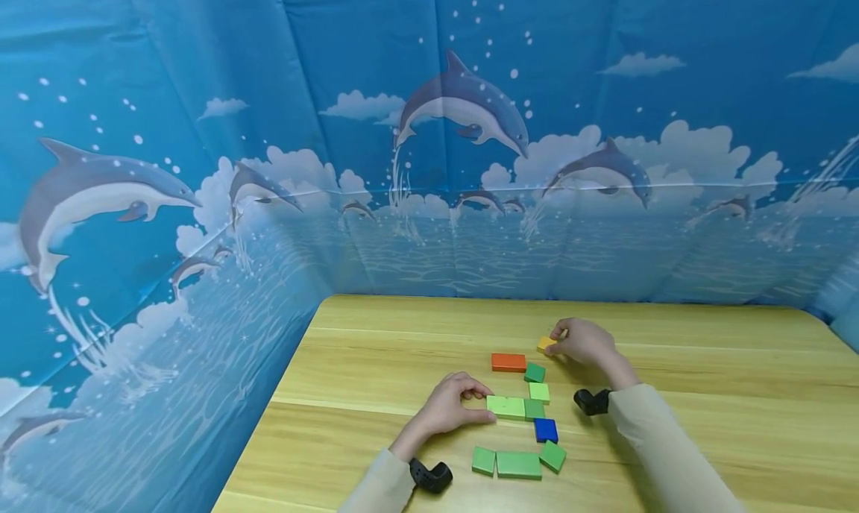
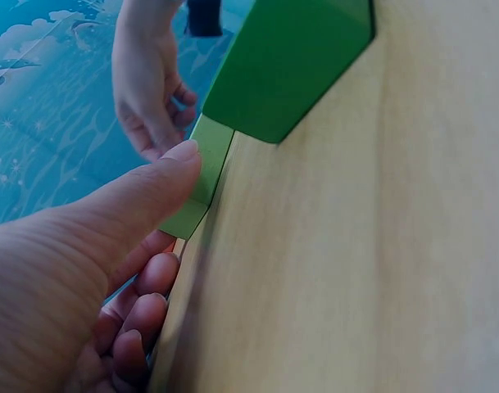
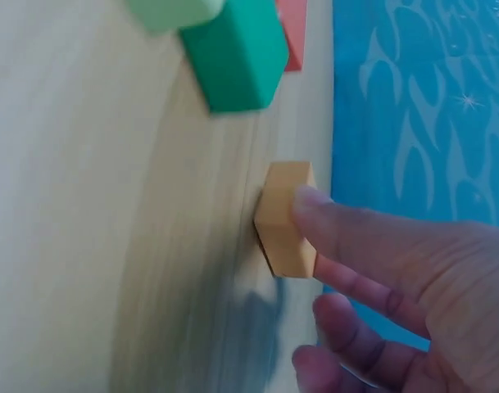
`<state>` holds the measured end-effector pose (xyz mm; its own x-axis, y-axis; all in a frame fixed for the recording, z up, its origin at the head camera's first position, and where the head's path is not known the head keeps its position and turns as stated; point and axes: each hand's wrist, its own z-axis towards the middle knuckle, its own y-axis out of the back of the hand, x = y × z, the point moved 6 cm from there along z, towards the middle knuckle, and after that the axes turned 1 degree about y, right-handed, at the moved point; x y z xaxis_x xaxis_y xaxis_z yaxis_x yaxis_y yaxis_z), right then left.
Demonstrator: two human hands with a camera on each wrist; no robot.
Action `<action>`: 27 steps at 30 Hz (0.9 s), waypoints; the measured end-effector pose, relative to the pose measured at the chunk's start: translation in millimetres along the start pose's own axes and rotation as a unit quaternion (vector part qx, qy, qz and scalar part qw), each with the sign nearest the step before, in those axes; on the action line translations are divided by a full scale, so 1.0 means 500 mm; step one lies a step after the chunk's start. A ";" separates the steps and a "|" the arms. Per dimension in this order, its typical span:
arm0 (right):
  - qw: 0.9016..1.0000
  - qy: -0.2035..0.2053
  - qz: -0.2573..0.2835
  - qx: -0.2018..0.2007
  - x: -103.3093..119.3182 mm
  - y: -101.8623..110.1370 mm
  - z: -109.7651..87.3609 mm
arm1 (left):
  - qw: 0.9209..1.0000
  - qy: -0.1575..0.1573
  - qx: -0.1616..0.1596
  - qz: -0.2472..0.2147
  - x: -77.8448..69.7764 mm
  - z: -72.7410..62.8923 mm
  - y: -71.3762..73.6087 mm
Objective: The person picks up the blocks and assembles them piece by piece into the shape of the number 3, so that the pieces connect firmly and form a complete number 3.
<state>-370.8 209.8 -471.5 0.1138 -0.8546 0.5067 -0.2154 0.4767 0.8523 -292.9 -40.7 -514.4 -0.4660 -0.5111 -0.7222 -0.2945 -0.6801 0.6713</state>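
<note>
My right hand [image 1: 585, 341] pinches a small yellow-orange block [image 3: 280, 221] between thumb and fingers, at or just over the tabletop, beyond the other blocks. My left hand [image 1: 450, 404] has its thumb and index finger on the left end of a light green rectangular block [image 1: 505, 406]; the other fingers curl beside it. A small green block [image 1: 534, 409] touches that block's right end. Above it in the head view lie a light green square block [image 1: 539, 392], a darker green block [image 1: 535, 372] and a red-orange rectangular block [image 1: 508, 362]. Below it is a blue square block [image 1: 546, 429].
Closer to me, a long green block [image 1: 519, 465] lies between two small green blocks, one at left [image 1: 483, 459] and a tilted one at right [image 1: 553, 455]. All rest on a wooden table [image 1: 725, 394]. A blue dolphin-print curtain [image 1: 429, 252] hangs behind and to the left.
</note>
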 end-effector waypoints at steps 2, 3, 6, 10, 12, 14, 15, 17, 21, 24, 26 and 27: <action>1.000 -0.009 -0.001 -0.004 0.011 -0.002 0.013 | 1.000 0.001 0.000 -0.001 0.000 0.001 -0.001; 1.000 -0.012 0.000 -0.005 0.017 -0.003 0.018 | 1.000 0.002 0.001 -0.002 0.000 0.001 -0.001; 1.000 -0.026 0.003 -0.009 0.032 -0.007 0.029 | 1.000 0.002 0.001 -0.002 -0.002 0.001 -0.001; 0.999 -0.032 0.000 -0.013 0.052 -0.015 0.040 | 1.000 -0.001 -0.003 0.001 -0.007 0.000 0.002; 0.999 -0.027 -0.012 -0.015 0.065 -0.020 0.049 | 1.000 -0.004 -0.005 0.003 -0.009 -0.001 0.004; 0.999 -0.022 -0.031 -0.015 0.078 -0.026 0.057 | 1.000 -0.008 -0.008 0.005 -0.008 -0.001 0.006; 0.999 -0.018 -0.041 -0.014 0.086 -0.031 0.062 | 1.000 -0.009 -0.008 0.005 -0.008 -0.002 0.006; 0.998 -0.014 -0.058 -0.014 0.103 -0.041 0.069 | 1.000 -0.007 -0.007 0.004 -0.006 -0.002 0.006; 0.998 0.000 -0.068 -0.012 0.138 -0.059 0.075 | 1.000 -0.006 -0.007 -0.002 -0.004 -0.001 0.005; 0.997 0.013 -0.075 -0.014 0.161 -0.069 0.077 | 1.000 -0.008 -0.007 -0.006 -0.006 -0.001 0.005; 0.996 0.023 -0.082 -0.015 0.175 -0.074 0.078 | 1.000 -0.008 -0.008 -0.007 -0.007 0.000 0.005; 0.996 0.027 -0.085 -0.012 0.181 -0.078 0.078 | 1.000 -0.008 -0.008 -0.007 -0.007 0.000 0.005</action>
<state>-389.9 105.6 -464.1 0.1989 -0.9116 0.3598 -0.1655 0.3307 0.9291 -292.0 -40.3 -510.2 -0.4748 -0.4929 -0.7291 -0.2878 -0.6960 0.6579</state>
